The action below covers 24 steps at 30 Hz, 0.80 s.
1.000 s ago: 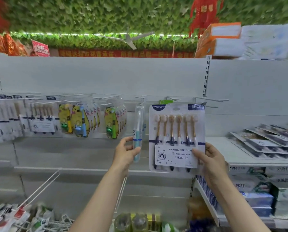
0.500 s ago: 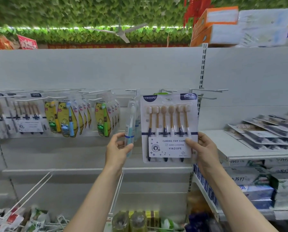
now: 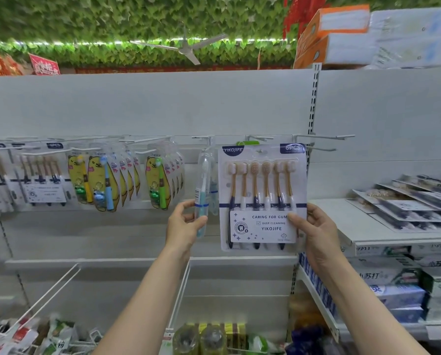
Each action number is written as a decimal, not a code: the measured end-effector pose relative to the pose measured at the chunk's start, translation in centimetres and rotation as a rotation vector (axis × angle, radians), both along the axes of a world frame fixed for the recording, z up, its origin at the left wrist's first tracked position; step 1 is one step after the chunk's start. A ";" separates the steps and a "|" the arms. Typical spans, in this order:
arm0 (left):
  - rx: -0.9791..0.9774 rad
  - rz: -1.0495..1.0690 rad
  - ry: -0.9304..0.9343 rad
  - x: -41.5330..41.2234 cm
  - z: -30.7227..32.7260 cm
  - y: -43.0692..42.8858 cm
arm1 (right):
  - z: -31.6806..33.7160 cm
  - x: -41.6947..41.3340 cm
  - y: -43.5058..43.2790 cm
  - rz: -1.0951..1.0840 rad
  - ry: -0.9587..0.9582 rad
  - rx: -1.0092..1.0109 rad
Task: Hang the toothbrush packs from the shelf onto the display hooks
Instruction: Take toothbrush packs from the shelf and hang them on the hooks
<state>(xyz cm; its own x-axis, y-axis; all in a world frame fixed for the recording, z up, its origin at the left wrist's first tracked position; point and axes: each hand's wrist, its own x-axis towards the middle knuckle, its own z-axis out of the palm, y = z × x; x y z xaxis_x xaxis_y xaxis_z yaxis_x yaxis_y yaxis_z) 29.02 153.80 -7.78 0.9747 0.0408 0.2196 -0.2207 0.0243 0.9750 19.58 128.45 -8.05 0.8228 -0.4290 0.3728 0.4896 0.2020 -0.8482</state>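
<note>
My right hand [image 3: 314,226] grips the lower right edge of a six-piece toothbrush pack [image 3: 261,190], white card with gold-handled brushes, held upright with its top just under a white display hook [image 3: 259,137]. My left hand [image 3: 185,224] pinches the bottom of a slim clear single-toothbrush pack [image 3: 202,185] that hangs from the neighbouring hook [image 3: 204,137]. More six-piece packs [image 3: 414,201] lie overlapped on the shelf [image 3: 368,234] at the right.
Yellow cartoon toothbrush packs [image 3: 106,180] and several more six-piece packs [image 3: 40,180] hang on hooks to the left. Two bare hooks [image 3: 327,137] stick out right of the held pack. Boxed goods fill the shelves below right; wire dividers and bottles sit below.
The view has shifted and the hooks sit a little lower in frame. Both hands keep the same holds; the six-piece pack stays close under its hook.
</note>
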 end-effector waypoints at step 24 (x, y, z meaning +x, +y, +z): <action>-0.028 0.041 -0.006 7.5 -1.5 -2.8 | -0.6 2.5 -2.7 0.049 -0.004 -0.070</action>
<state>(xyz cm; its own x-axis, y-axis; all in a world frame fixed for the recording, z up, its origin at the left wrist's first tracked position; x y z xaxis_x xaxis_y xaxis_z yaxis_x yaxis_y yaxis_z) 36.54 150.99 -9.24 0.9707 0.0873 0.2238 -0.2281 0.0421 0.9727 22.11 125.78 -8.63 0.8403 -0.3611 0.4043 0.4845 0.1657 -0.8590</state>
